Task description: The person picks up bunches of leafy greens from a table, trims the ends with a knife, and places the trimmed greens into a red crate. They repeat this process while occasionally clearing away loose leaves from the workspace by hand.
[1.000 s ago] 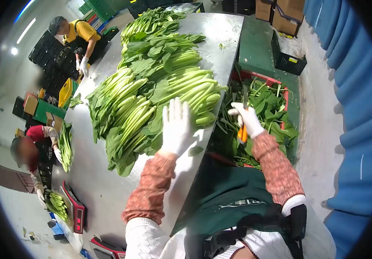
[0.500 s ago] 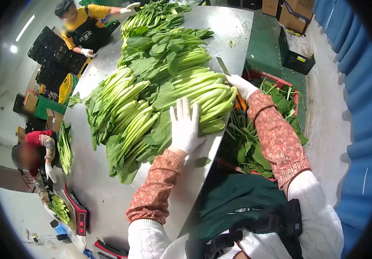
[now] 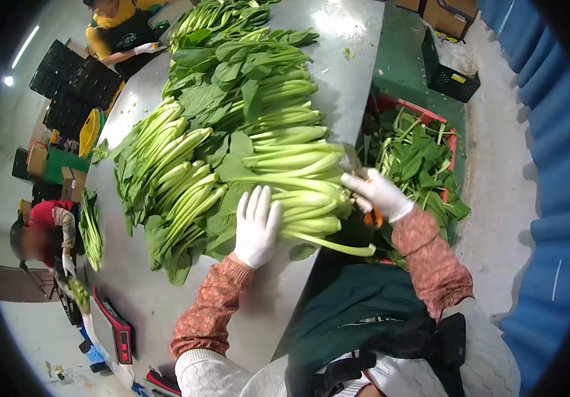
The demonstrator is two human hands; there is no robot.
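Rows of leafy green vegetables (image 3: 298,159) with pale thick stalks lie on a metal table (image 3: 258,304), their cut ends toward the right edge. My left hand (image 3: 256,228), in a white glove, rests flat with fingers stretched on the near bunch. At the stalk ends, my gloved right hand (image 3: 381,194) is closed round a knife, whose blade is blurred and mostly hidden. An orange part (image 3: 374,217) shows beneath that hand. One long stalk (image 3: 338,245) sticks out of the bunch toward the table's edge.
Below the right edge stands a red crate (image 3: 452,149) holding loose leaves. A black crate (image 3: 450,79) is on the floor behind it. Red scales (image 3: 123,334) stand at lower left. Two other people are at the table's left side, one in yellow, one in red.
My right hand has come nearer along the stalk ends, and the blade no longer points up clearly. A stalk now juts out. The person in yellow has drawn back an outstretched arm.
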